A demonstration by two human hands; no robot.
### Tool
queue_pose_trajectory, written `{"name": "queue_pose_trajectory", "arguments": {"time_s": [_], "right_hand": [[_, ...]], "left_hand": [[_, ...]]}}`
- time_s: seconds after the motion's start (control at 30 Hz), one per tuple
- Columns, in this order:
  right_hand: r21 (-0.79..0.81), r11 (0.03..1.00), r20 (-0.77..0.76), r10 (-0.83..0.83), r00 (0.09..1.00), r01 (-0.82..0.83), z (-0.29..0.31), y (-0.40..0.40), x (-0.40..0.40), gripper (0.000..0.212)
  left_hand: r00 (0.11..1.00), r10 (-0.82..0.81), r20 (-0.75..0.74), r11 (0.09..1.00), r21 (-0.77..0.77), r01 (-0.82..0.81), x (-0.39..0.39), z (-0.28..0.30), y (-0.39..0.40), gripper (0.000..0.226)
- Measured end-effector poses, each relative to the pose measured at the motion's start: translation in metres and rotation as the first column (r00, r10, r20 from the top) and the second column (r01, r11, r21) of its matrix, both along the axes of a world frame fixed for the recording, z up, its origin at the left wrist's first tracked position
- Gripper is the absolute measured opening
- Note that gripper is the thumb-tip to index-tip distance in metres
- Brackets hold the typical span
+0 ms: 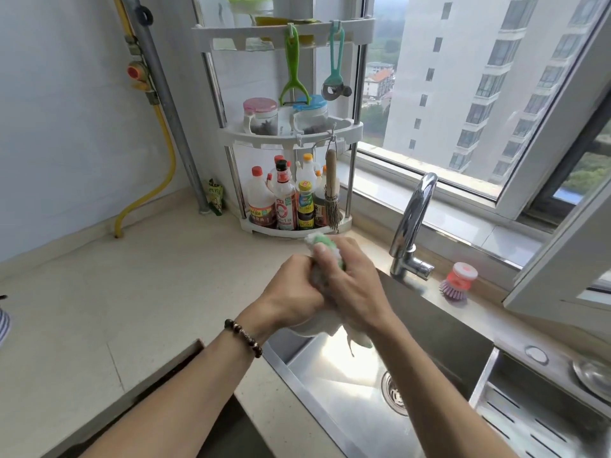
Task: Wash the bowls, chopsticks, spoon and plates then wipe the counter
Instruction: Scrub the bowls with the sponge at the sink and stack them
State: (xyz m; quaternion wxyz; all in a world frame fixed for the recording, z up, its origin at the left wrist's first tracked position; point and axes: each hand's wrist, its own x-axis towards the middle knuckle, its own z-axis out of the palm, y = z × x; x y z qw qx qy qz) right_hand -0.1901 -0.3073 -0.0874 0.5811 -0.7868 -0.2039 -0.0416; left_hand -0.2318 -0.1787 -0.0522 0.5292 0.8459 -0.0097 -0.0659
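Both hands are wrapped around a white and green cloth (325, 243) held over the back left corner of the steel sink (334, 391). My left hand (291, 292) grips its lower part and my right hand (350, 279) grips the upper part, with a green end sticking out above the fingers. A white tail of the cloth (355, 340) hangs below my hands. The beige counter (115, 292) stretches to the left. No water runs from the faucet (411, 226).
A white corner rack (291, 133) with sauce bottles, jars and hanging tools stands behind my hands. A pink dish brush (458, 282) lies on the sink ledge by the window. A drain basket (529, 421) and a steel bowl (595, 375) are at the right.
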Motion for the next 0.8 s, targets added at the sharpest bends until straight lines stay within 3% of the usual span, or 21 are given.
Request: {"name": "queue_pose_trajectory", "arguments": {"time_s": [0.07,0.13,0.17,0.23,0.3,0.37,0.4,0.47,0.53,0.6,0.67,0.73,0.8], "right_hand": [[0.025,0.999,-0.047,-0.043,0.998,0.045,-0.011,0.001,-0.005,0.05],[0.379,0.923,-0.393,0.097,0.915,0.065,-0.003,-0.003,0.003,0.047],[0.445,0.89,-0.483,0.15,0.863,0.095,-0.003,-0.004,0.009,0.043],[0.395,0.917,-0.438,0.133,0.889,0.057,-0.003,0.002,0.009,0.035],[0.202,0.979,-0.213,0.035,0.976,0.009,-0.014,0.014,0.001,0.037],[0.25,0.968,-0.238,0.046,0.97,0.015,-0.02,0.018,-0.004,0.038],[0.385,0.923,-0.365,0.124,0.923,0.028,-0.016,0.017,-0.001,0.037],[0.603,0.792,-0.575,0.353,0.738,0.092,-0.009,0.009,0.008,0.042],[0.644,0.759,-0.625,0.452,0.637,0.094,-0.007,0.008,0.011,0.047],[0.628,0.773,-0.634,0.442,0.634,0.09,-0.01,0.014,0.004,0.049],[0.635,0.758,-0.631,0.397,0.667,0.15,-0.018,0.025,-0.005,0.054],[0.603,0.773,-0.61,0.288,0.738,0.197,-0.022,0.038,-0.012,0.046],[0.542,0.819,-0.563,0.187,0.805,0.19,-0.022,0.055,-0.023,0.034]], "left_hand": [[0.998,0.022,0.052,1.0,0.013,-0.023,-0.001,-0.005,-0.002,0.016],[0.998,0.007,0.065,1.0,0.008,-0.008,-0.005,-0.004,-0.005,0.021],[0.997,0.022,0.073,1.0,0.01,-0.022,-0.007,-0.003,-0.006,0.023],[0.99,0.089,0.108,0.996,0.011,-0.09,-0.006,-0.005,-0.003,0.021],[0.979,0.143,0.142,0.988,0.043,-0.15,-0.003,-0.008,0.002,0.016],[0.984,0.111,0.143,0.99,0.069,-0.122,-0.005,-0.008,0.007,0.016],[0.989,0.074,0.126,0.996,0.047,-0.081,-0.008,-0.007,0.009,0.017],[0.995,0.028,0.096,0.999,-0.032,-0.025,-0.017,-0.003,0.012,0.022],[0.993,0.103,0.053,0.981,-0.173,-0.093,-0.022,-0.003,0.022,0.028],[0.956,0.289,-0.047,0.865,-0.414,-0.282,-0.023,-0.011,0.031,0.047],[0.86,0.46,-0.223,0.616,-0.617,-0.49,-0.022,-0.015,0.036,0.064],[0.764,0.571,-0.299,0.464,-0.65,-0.601,-0.024,-0.014,0.039,0.058],[0.699,0.664,-0.265,0.44,-0.616,-0.653,-0.026,-0.013,0.037,0.039]]}}
